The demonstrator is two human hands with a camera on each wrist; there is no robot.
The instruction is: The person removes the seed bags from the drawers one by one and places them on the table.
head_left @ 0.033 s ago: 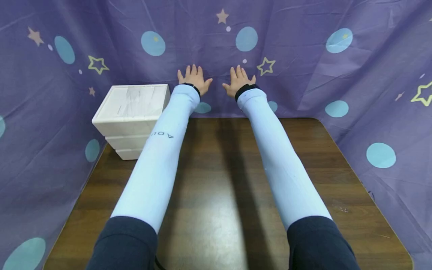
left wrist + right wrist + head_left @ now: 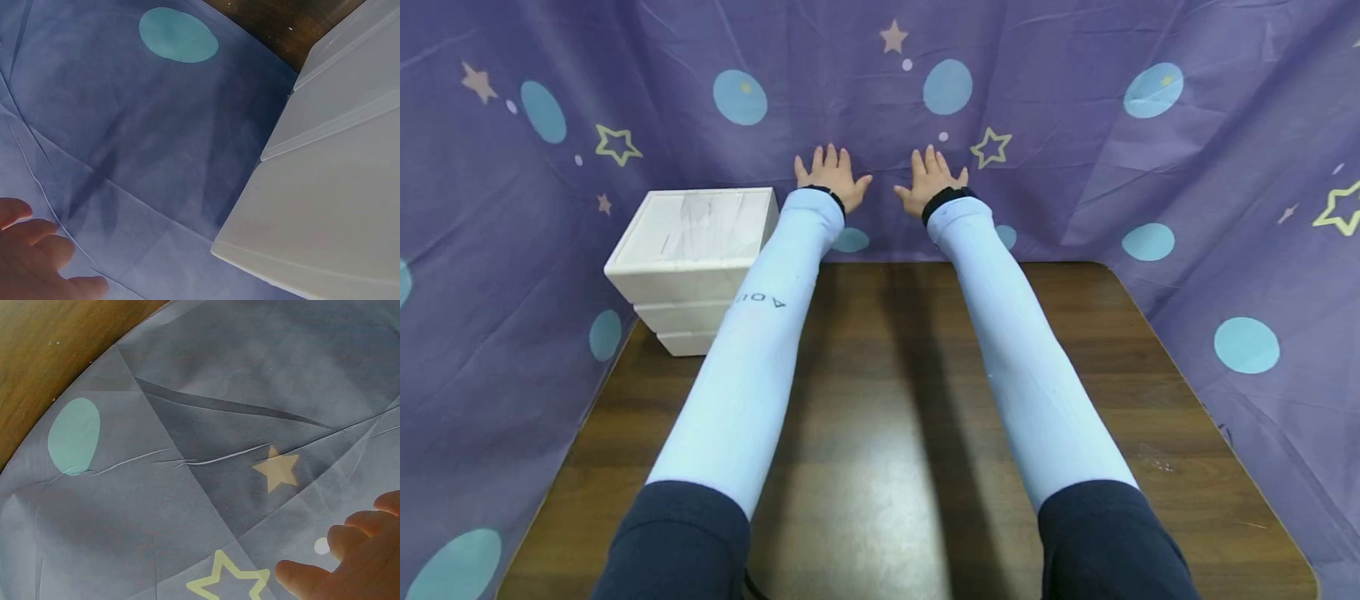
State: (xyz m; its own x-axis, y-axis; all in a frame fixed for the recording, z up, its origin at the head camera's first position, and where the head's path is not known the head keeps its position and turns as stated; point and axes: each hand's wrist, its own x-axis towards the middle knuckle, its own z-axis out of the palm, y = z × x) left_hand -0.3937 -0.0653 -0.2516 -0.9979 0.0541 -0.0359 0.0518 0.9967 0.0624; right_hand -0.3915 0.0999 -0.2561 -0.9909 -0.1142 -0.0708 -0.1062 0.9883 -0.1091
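**Purple star cloth under both of your spread hands**

Purple fabric printed with teal dots and yellow stars forms the backdrop (image 2: 1075, 150) at the far edge of the table, and both of your hands are raised against it, side by side and a little apart. Your left hand (image 2: 831, 173) is wide open, fingers straight and fanned, pointing up; it grips nothing. Your right hand (image 2: 931, 177) matches it, fingers straight and spread, thumb out to the side, also gripping nothing. Whether the palms actually press the cloth or sit just off it cannot be told from the head view. In the left wrist view your fingertips (image 2: 37, 250) show at the lower left corner over creased cloth. In the right wrist view your fingertips (image 2: 356, 550) show at the lower right, near a tan star and a yellow outlined star.

Both forearms wear pale blue sleeves (image 2: 752, 367) with black wristbands, reaching out over the dark wooden table (image 2: 880, 467).

Just beside your left forearm, at the table's far left corner, stands a white stack of three lidded boxes (image 2: 696, 250), close against the cloth.
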